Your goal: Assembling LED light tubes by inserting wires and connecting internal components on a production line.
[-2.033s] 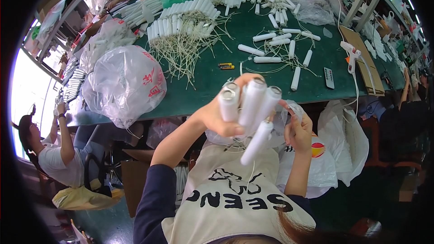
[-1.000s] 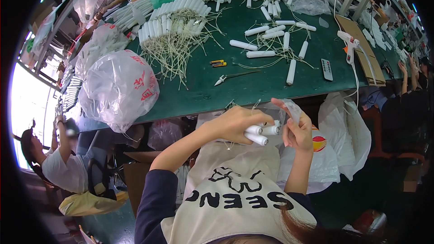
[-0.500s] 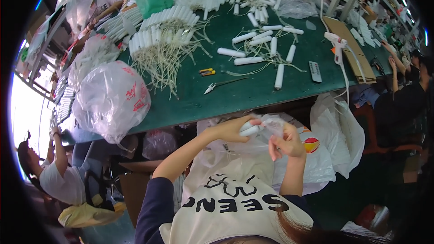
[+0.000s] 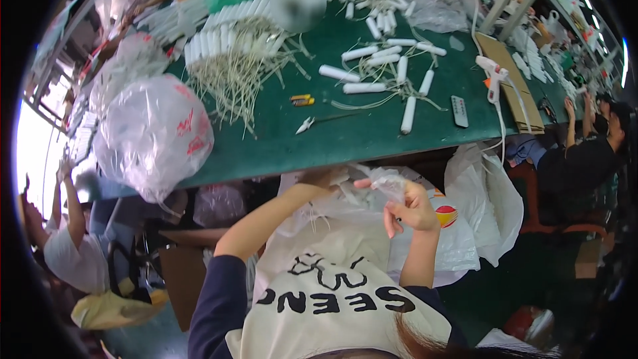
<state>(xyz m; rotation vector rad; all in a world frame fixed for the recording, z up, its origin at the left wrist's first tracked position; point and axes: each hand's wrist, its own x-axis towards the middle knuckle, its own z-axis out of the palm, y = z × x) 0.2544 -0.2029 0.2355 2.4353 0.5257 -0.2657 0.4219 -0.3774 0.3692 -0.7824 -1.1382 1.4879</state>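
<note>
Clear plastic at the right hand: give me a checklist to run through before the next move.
1. Right hand touching the clear plastic: ok.
2. Left hand gripping something: cannot tell, blur and plastic obscure it.
3. Loose white tubes apart from both hands: ok, on the green table.
4. Cords of the piled tubes untangled: not ok, they lie in a tangle.
5. Glue gun apart from both hands: ok.

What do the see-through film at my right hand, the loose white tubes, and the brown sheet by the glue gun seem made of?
Film at your right hand: thin plastic, glossy, see-through and crinkled. Tubes: probably smooth plastic, judging by their even white surface. Sheet: likely matte cardboard, being brown, flat and stiff-looking.
</note>
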